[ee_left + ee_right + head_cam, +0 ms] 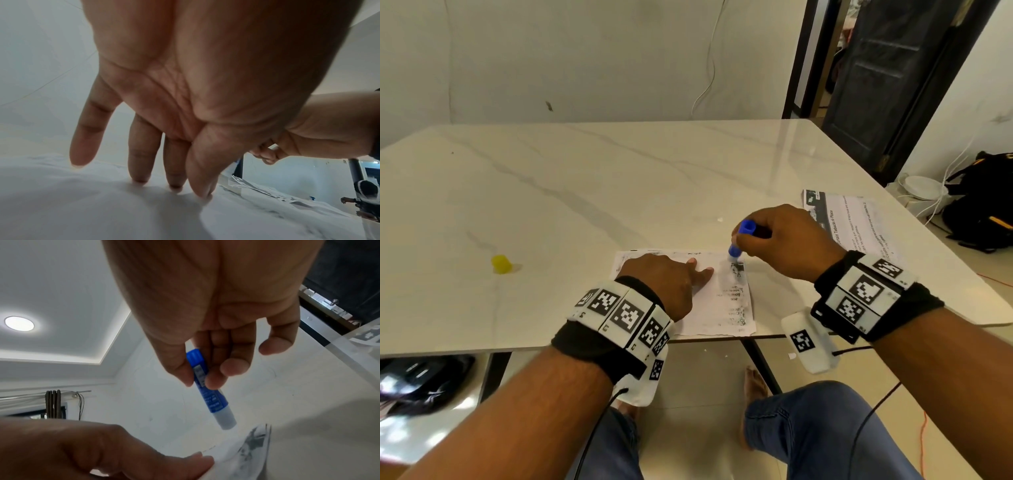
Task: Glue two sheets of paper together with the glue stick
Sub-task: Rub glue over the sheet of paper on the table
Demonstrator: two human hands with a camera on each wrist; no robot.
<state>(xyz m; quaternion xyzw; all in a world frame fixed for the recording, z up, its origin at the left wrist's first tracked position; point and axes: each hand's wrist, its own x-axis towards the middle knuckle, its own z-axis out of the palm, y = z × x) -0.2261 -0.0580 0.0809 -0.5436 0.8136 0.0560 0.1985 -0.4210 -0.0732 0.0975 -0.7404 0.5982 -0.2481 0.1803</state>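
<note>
A small printed sheet of paper [709,308] lies at the table's near edge. My left hand [671,281] presses it flat with straight fingertips [174,185]. My right hand [777,240] pinches a blue glue stick [739,240], uncapped, its tip down at the sheet's far right corner. In the right wrist view the glue stick [207,389] slants down to the paper [251,447], and whether the tip touches is unclear. A second printed sheet [849,222] lies to the right on the table. The yellow cap [501,264] stands far left.
The marble table [585,178] has its near edge just under my wrists. A black backpack [983,205] and a white device sit on the floor at right. A dark door stands beyond the table's far right corner.
</note>
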